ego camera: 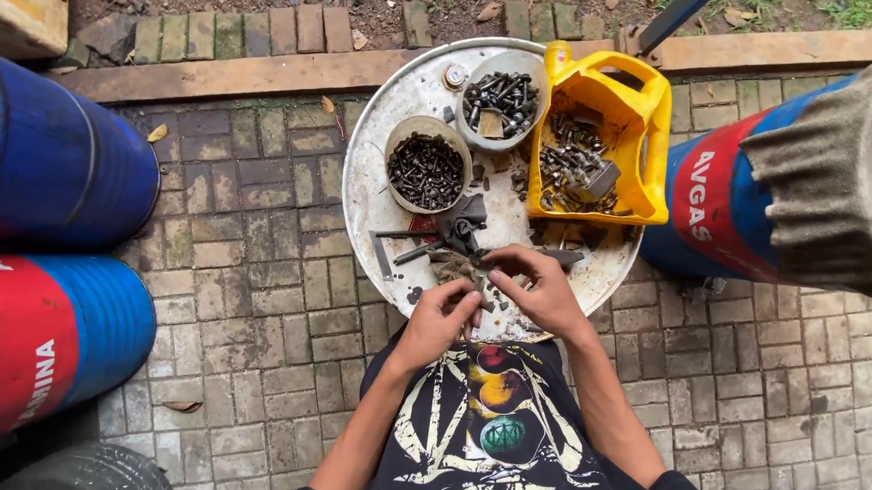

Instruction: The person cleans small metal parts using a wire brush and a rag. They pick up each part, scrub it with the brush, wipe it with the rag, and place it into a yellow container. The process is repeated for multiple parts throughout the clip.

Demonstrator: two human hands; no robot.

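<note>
We hold a small dark bolt (478, 282) over the near edge of the drum lid (378, 212). We judge it rigid, light and greasy: pinch it by the shank. Our left hand (439, 320) and right hand (543, 292) close their fingertips on it. Beyond lie bowls of bolts (426, 170).

two round bowls (426, 165) of bolts, one yellow jug (600, 144), three blue drums (48, 155).
</note>
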